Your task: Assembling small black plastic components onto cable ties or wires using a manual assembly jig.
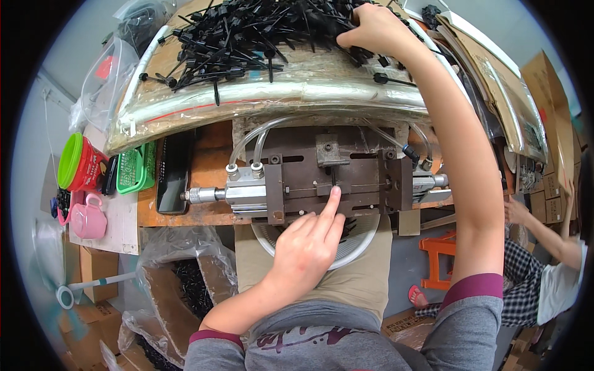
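Observation:
A dark metal clamping fixture with a silver air cylinder at its left side sits on the bench in front of me. My left hand rests over its near edge, index finger stretched out and its tip on a small dark block at the fixture's middle. Nothing shows in that hand. At the far side, a large heap of black plastic pieces with thin stems and thicker heads lies on a film-wrapped board. My right hand reaches into its right part, thumb and forefinger apart; other fingertips are hidden.
A white basket is below the fixture at my lap. To the left are a black phone-like slab, a green basket, a red tub and a pink cup. Another person sits at the right near an orange stool.

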### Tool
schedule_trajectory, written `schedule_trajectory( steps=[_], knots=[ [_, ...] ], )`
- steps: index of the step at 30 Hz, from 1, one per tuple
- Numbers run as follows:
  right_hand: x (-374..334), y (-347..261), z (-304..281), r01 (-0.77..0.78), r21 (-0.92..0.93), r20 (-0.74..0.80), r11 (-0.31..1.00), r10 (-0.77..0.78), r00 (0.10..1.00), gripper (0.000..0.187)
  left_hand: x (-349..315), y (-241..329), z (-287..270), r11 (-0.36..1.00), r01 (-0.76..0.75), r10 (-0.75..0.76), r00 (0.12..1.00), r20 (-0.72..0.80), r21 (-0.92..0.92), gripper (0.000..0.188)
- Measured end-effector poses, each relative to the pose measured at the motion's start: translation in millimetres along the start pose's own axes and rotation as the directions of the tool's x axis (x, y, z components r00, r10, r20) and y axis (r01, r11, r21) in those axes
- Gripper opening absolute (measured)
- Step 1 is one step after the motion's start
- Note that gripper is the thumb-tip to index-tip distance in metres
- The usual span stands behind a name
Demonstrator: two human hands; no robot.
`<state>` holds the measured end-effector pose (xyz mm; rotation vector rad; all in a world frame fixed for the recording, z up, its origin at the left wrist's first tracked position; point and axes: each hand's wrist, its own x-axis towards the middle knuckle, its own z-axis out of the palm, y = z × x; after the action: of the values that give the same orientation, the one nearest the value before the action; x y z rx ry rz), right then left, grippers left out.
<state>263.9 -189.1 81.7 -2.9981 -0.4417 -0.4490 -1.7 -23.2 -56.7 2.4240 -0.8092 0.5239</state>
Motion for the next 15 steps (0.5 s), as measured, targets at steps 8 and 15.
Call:
schedule_trajectory(
  steps=[8,15],
  knots=[
    [-21.5,6.1,-15.0,0.170,0.071,0.109,0.983,-0.177,0.978,0.052,1.9,-4.1,-2.1,0.999,0.041,-0.041,0.998,0.045,-0.002,0.025],
    [-44.3,20.2,-13.0,0.137,0.246,0.034,0.960,-0.150,0.988,0.037,1.5,-6.4,-3.1,1.000,0.029,-0.028,0.998,0.052,-0.009,0.023]
  ],
)
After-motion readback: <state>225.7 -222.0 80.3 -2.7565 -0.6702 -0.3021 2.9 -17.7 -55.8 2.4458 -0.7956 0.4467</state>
